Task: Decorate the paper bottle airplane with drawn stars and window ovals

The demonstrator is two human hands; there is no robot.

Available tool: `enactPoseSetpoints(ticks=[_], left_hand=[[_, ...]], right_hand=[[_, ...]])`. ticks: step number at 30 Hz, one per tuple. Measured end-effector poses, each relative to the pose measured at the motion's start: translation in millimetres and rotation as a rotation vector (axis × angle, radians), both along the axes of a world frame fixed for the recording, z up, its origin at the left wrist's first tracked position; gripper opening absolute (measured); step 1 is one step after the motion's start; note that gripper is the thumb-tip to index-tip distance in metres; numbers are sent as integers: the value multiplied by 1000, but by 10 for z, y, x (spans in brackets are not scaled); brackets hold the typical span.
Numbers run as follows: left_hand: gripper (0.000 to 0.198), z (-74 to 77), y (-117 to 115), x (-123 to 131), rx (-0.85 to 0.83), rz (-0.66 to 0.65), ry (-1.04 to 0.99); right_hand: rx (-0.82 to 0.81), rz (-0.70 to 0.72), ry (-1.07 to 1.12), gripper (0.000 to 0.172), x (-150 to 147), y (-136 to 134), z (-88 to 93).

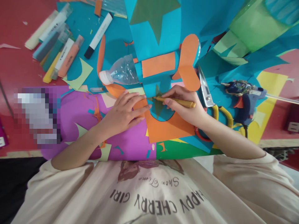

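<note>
My right hand [181, 101] is closed around an ochre-yellow marker [184, 102]. The marker's tip points left, close to a small olive-green star [159, 109] on blue paper. Whether the tip touches the surface I cannot tell. My left hand [127, 110] lies flat with fingers apart, its fingertips on the left edge of an orange sheet [170, 130] that has a curved cutout. Just beyond that hand lies the cut-off top of a clear plastic bottle [123, 71] with a white cap. An orange paper rectangle [158, 64] lies farther back.
Scissors [206, 93] with yellow-wrapped handles and a glue gun [245, 102] lie to the right. Several markers [56, 46] are grouped at the upper left. A larger green star [155, 17] is at the back. Purple paper [130, 140] and scraps cover the near side.
</note>
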State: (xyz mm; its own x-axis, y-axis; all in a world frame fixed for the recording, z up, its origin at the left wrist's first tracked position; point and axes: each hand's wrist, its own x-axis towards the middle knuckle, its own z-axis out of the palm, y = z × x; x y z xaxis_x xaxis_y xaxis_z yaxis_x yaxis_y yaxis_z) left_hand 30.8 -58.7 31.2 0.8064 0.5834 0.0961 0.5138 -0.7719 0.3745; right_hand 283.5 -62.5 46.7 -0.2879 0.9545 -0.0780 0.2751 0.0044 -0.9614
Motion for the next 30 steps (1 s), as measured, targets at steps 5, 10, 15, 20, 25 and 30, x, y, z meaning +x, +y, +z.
enactPoseSetpoints(ticks=[5,10,15,20,25,30], left_hand=[[36,-13,2,-4,15,-4,-20],[35,3,0,1,14,0,9],[34,0,-3,3,41,-10,-3],[35,2,-2,0,8,-1,0],[37,10,1,2,-7,5,22],[34,3,3,0,66,-18,-11]], right_hand=[[10,9,-23,8,15,2,-7],[-10,23,-8,9,12,-12,7],[-14,16,3,8,5,-17,6],[12,13,24,6,-1,10,-4],[26,-14,4,7,2,16,-14],[7,-2,15,6,12,9,-3]])
